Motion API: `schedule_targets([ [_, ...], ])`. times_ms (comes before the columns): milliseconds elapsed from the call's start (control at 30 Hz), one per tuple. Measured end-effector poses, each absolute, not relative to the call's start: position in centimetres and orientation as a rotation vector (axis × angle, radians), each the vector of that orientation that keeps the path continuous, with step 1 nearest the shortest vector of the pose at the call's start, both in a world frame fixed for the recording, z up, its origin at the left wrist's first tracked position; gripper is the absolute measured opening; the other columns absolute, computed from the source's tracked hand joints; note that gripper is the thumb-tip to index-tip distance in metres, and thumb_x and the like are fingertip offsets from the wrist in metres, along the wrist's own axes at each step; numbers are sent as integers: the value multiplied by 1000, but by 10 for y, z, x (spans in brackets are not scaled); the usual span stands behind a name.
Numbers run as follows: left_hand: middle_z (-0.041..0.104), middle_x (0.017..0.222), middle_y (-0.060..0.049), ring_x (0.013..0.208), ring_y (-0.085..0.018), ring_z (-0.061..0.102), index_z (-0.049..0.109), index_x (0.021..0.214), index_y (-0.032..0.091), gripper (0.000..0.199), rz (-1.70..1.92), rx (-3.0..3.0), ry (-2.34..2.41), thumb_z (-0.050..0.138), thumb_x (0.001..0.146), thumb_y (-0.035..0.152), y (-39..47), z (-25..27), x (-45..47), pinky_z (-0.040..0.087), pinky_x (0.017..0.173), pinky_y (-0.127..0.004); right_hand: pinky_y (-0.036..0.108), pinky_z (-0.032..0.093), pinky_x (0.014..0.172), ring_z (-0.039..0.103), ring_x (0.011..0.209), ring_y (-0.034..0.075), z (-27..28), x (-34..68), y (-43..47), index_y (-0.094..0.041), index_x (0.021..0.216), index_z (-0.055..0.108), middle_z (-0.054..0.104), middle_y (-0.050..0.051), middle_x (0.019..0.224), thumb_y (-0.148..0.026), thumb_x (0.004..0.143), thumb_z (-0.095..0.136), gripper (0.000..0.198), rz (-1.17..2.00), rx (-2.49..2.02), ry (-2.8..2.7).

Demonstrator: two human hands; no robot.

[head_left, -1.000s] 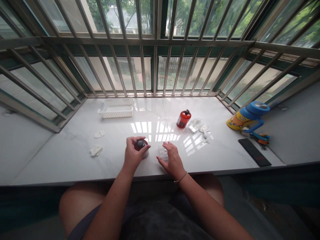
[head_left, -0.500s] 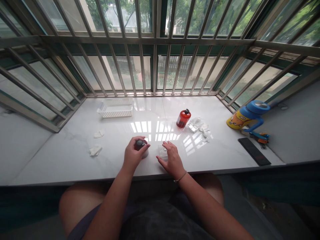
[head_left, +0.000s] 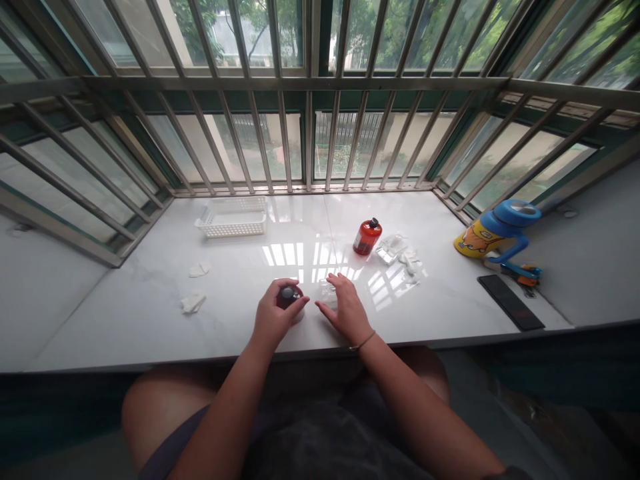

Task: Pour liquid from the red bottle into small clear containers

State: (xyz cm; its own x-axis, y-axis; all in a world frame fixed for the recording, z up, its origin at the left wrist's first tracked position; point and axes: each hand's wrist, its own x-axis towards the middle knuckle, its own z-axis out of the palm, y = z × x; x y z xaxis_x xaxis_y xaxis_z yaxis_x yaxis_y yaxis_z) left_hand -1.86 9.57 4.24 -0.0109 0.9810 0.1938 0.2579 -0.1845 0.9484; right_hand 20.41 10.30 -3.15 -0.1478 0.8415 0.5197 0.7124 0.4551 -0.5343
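Note:
Wrapped around a dark red bottle with a black cap (head_left: 289, 295) is my left hand (head_left: 274, 313), its thumb along the near side. The bottle's body is mostly hidden by the fingers and seen from above. My right hand (head_left: 346, 310) is open, thumb and fingers apart, just to the right of it. A clear plastic piece (head_left: 327, 293) lies on the white tabletop by the right fingers and is partly covered by them; I cannot tell whether they touch it. Farther back stands another red bottle with a black cap (head_left: 367, 237).
Clear crumpled plastic packaging (head_left: 393, 249) lies beside the far bottle. A white basket (head_left: 233, 217) stands back left, with white tissues (head_left: 193, 302) nearer. At right are a blue and yellow flask (head_left: 495, 230), a black phone (head_left: 510, 302) and keys (head_left: 527, 275). Metal window bars (head_left: 309, 140) rise behind.
My left hand has moved slightly right with the bottle, toward my right hand. The right hand has shifted a little and stays open beside the clear plastic piece.

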Motion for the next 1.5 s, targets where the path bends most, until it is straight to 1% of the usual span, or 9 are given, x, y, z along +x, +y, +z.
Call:
schedule_targets([
  [133, 76, 121, -7, 120, -28, 72, 68, 104, 26, 31, 1242, 1553, 1246, 87, 86, 43, 84, 38, -6, 55, 108, -45, 64, 48, 120, 48, 152, 39, -14, 209, 100, -22, 153, 49, 59, 17, 154, -44, 97, 76, 66, 258, -1340, -1974],
  [233, 75, 123, -8, 117, -28, 73, 58, 102, 25, 39, 1246, 1470, 1231, 89, 83, 41, 78, 37, 2, 57, 105, -46, 61, 47, 121, 47, 152, 36, 9, 208, 89, -22, 150, 53, 55, 17, 157, -38, 103, 68, 52, 259, -1272, -1954],
  [333, 75, 124, -9, 112, -26, 74, 53, 104, 25, 45, 1243, 1407, 1239, 90, 83, 40, 75, 37, 6, 60, 101, -45, 55, 50, 118, 57, 140, 31, 35, 199, 75, -25, 140, 62, 63, 14, 144, -29, 107, 58, 34, 253, -1184, -1886],
  [467, 74, 122, -7, 103, -23, 77, 46, 107, 26, 48, 1302, 1300, 1137, 86, 83, 40, 76, 33, 10, 66, 91, -43, 50, 57, 103, 66, 116, 30, 62, 177, 63, -27, 136, 66, 70, 10, 121, -34, 105, 64, 31, 309, -1147, -1904],
  [667, 75, 118, -8, 107, -27, 76, 54, 127, 26, 52, 1288, 1447, 1368, 81, 82, 32, 77, 24, 6, 63, 95, -46, 46, 56, 88, 65, 99, 29, 76, 149, 68, -26, 130, 69, 71, 8, 104, -37, 100, 74, 32, 293, -1308, -2069],
  [767, 76, 120, -9, 107, -29, 76, 57, 129, 26, 49, 1239, 1470, 1427, 76, 84, 29, 77, 24, 3, 63, 92, -45, 44, 55, 87, 64, 96, 28, 83, 147, 71, -24, 119, 71, 70, 7, 100, -31, 100, 74, 21, 270, -1315, -2119],
  [967, 75, 120, -8, 102, -27, 78, 56, 125, 26, 61, 1244, 1366, 1272, 89, 73, 31, 77, 27, 6, 66, 87, -42, 42, 56, 87, 66, 97, 27, 96, 161, 69, -23, 119, 67, 70, 8, 102, -29, 106, 63, 15, 275, -1201, -2008],
  [1133, 74, 129, -9, 115, -27, 76, 55, 124, 27, 59, 1247, 1453, 1241, 91, 77, 34, 76, 31, 6, 63, 101, -45, 45, 57, 91, 68, 97, 28, 71, 201, 73, -25, 122, 66, 73, 8, 106, -36, 106, 60, 21, 189, -1305, -1805],
  [1500, 75, 128, -8, 115, -28, 74, 58, 122, 28, 56, 1230, 1494, 1312, 92, 77, 37, 76, 34, 4, 61, 101, -46, 51, 55, 96, 65, 110, 36, -31, 338, 79, -22, 103, 68, 76, 16, 107, -34, 100, 59, 16, -60, -1807, -1699],
])
